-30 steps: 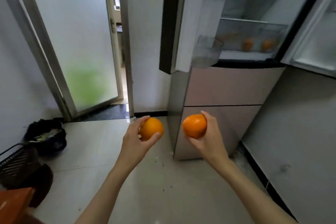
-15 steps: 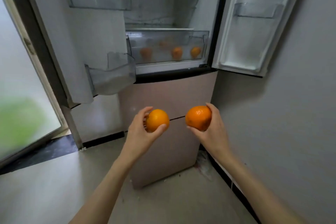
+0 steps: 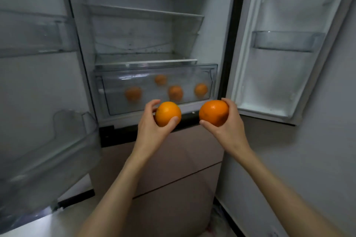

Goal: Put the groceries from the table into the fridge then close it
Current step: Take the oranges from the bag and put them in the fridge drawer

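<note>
My left hand (image 3: 152,127) grips an orange (image 3: 168,114), and my right hand (image 3: 227,127) grips a second orange (image 3: 213,112). Both are held up just in front of the fridge's clear crisper drawer (image 3: 113,102). Several more oranges (image 3: 175,92) lie inside that drawer, seen through its front. The fridge (image 3: 146,31) stands with both upper doors swung wide, and its glass shelves are bare.
The left door (image 3: 38,82) carries clear bins that jut out near my left forearm. The right door (image 3: 285,44) holds one bin. Below the fridge compartment are pinkish drawer fronts (image 3: 173,169). A grey wall (image 3: 317,159) runs close on the right.
I have come closer to the fridge and turned to face it square on. Both hands have risen with their oranges to the level of the crisper drawer.
</note>
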Motion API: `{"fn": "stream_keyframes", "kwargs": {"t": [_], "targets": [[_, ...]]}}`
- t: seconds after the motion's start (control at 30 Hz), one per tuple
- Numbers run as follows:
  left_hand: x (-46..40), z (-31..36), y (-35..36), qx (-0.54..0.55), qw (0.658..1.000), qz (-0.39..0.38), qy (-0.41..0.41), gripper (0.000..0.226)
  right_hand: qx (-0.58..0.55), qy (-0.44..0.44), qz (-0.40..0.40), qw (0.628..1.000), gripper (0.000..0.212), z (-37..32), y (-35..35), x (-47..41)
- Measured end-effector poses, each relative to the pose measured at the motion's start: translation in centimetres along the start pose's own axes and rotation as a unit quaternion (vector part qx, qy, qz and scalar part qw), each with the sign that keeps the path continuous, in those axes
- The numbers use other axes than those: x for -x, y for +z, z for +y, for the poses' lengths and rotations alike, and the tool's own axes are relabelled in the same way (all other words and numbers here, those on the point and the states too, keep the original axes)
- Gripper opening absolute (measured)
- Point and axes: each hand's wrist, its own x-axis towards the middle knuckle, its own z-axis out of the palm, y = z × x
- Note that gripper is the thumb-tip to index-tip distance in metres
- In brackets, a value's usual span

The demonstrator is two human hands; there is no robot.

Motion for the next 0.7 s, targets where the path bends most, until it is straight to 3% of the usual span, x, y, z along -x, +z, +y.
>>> {"fn": "stream_keyframes", "kwargs": {"t": [0.43,0.57,0.7], "targets": [[-19.2,0.9,2.2,-0.109,0.984,0.105,0.098,0.053,-0.064,-0.067,-0.040,0.995,0.086,0.8,4.2,-20.7],[-24.7,1.7,2.0,-0.219,0.965,0.133,0.061,0.053,-0.049,-0.092,-0.078,0.992,0.089,-0.9,5.7,-28.1],[-28.0,0.7,1.7,-0.323,0.942,0.086,-0.023,0.056,0.025,-0.073,-0.182,0.980,0.079,-1.1,9.3,-34.1]]}}
